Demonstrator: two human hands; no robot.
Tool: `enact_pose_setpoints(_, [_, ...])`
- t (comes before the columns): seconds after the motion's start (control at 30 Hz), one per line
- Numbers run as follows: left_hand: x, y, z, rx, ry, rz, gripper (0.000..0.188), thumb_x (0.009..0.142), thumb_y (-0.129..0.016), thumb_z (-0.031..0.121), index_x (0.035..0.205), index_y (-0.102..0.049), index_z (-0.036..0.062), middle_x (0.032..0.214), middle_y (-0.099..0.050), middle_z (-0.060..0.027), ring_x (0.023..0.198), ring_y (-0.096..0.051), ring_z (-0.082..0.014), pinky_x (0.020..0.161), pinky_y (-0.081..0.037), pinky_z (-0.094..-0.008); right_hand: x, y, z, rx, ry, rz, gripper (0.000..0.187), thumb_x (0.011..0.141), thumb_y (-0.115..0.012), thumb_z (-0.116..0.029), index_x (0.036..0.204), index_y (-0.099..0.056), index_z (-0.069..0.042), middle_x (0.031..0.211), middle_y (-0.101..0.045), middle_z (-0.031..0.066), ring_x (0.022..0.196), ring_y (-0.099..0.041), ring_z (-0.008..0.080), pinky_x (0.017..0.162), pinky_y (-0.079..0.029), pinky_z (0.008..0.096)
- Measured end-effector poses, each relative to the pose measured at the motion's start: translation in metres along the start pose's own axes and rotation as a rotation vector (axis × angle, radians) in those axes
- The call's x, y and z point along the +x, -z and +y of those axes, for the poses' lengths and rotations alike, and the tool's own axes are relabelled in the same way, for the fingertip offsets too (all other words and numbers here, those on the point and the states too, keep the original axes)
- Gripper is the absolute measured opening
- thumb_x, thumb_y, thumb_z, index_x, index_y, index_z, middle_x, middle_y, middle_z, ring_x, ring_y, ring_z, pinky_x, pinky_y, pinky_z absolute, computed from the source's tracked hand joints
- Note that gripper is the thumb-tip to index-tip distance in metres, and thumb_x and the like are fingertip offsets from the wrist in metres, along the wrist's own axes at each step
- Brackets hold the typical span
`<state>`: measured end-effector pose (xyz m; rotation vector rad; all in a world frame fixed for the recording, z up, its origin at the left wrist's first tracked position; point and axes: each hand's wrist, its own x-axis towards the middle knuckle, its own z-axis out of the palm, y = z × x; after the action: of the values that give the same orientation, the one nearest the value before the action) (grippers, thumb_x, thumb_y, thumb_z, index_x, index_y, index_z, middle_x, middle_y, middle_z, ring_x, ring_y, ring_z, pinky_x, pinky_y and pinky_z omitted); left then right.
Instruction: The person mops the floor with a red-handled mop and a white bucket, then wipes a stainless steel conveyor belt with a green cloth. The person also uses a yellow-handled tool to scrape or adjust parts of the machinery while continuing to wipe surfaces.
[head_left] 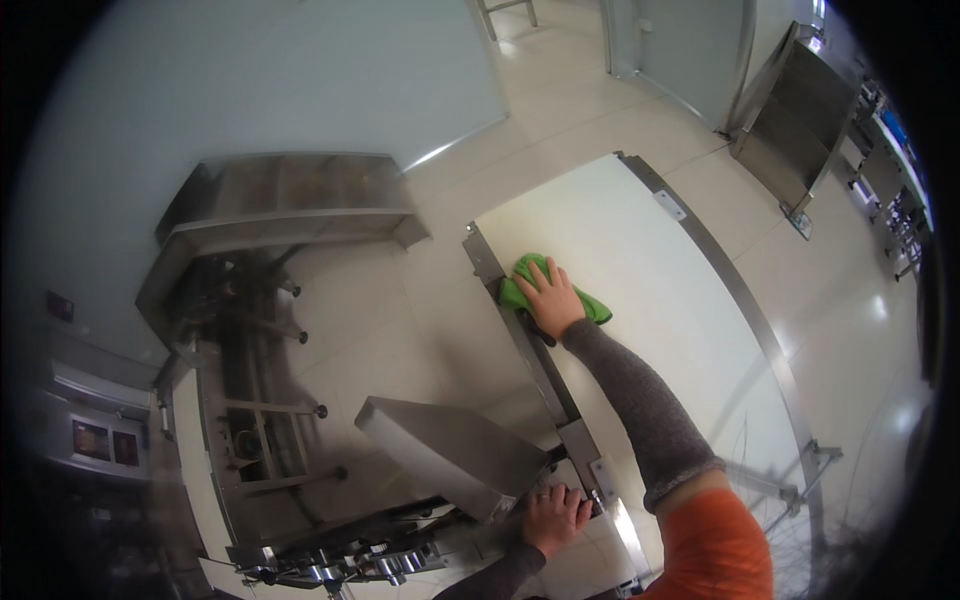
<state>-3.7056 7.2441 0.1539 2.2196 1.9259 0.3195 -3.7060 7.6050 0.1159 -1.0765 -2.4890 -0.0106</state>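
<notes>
So, the right hand [557, 302] is palm-down with its fingers spread over a bunched green cloth [529, 266], pinning it rather than making a fist; can't tell what the thumb's doing underneath. The cloth sits on a wide cream conveyor belt [650, 275], near its left edge, right by the metal side rail [548, 380]. The left hand [553, 520] is lower down, fingers bent by the near part of that rail, and I honestly can't tell if it's gripping or just resting. Looks like the wiping step to me, and I'd say the next move calls for flat, even pressure without snagging the cloth on the rail. Texture-wise: cloth soft and crumpled, belt smooth and matte, rail hard and narrow. Beside the left hand there's a boxy brushed-metal housing [450, 455], then glossy pale floor tiles [580, 110] beyond.
</notes>
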Motion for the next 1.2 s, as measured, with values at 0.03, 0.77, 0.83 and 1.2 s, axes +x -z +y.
enact_pose_setpoints(0.03, [0.001, 0.002, 0.0, -0.004, 0.005, -0.004, 0.027, 0.088, -0.056, 0.04, 0.083, -0.055, 0.014, 0.082, -0.052, -0.0061, 0.079, -0.057, -0.025, 0.064, -0.044, -0.0422, 0.011, -0.005, 0.0, 0.016, 0.001, 0.019, 0.059, 0.081, -0.059, -0.018, 0.139, -0.045, -0.018, 0.141, -0.041, 0.0164, 0.128, -0.035, 0.0475, 0.103, -0.033, 0.0527])
enact_pose_setpoints(0.77, [-0.012, -0.009, -0.004, -0.227, 0.252, -0.331, 0.037, 0.09, -0.048, 0.027, 0.119, -0.054, 0.0038, 0.117, -0.051, -0.0125, 0.109, -0.048, -0.0298, 0.087, -0.038, -0.0441, 0.169, -0.077, 0.019, -0.108, -0.173, 0.04, 0.036, 0.087, -0.053, -0.022, 0.121, -0.06, -0.012, 0.137, -0.048, 0.0175, 0.122, -0.044, 0.045, 0.104, -0.028, 0.0551])
enact_pose_setpoints(0.83, [-0.003, -0.001, -0.007, -0.123, 0.157, -0.42, 0.038, 0.09, -0.05, 0.031, 0.117, -0.056, 0.0061, 0.115, -0.053, -0.0114, 0.106, -0.051, -0.0289, 0.084, -0.04, -0.0435, 0.166, -0.072, 0.061, -0.178, -0.262, 0.045, 0.038, 0.085, -0.055, -0.021, 0.121, -0.059, -0.011, 0.135, -0.049, 0.0205, 0.118, -0.048, 0.0426, 0.103, -0.031, 0.0525])
enact_pose_setpoints(1.2, [0.027, 0.013, 0.011, -0.053, 0.018, -0.166, 0.026, 0.083, -0.063, 0.037, 0.096, -0.062, 0.0142, 0.1, -0.06, -0.0028, 0.082, -0.06, -0.0244, 0.064, -0.046, -0.0411, 0.08, -0.004, 0.268, -0.392, -0.95, 0.246, 0.023, 0.082, -0.055, -0.014, 0.105, -0.058, -0.009, 0.106, -0.056, 0.0137, 0.097, -0.055, 0.0333, 0.076, -0.047, 0.0427])
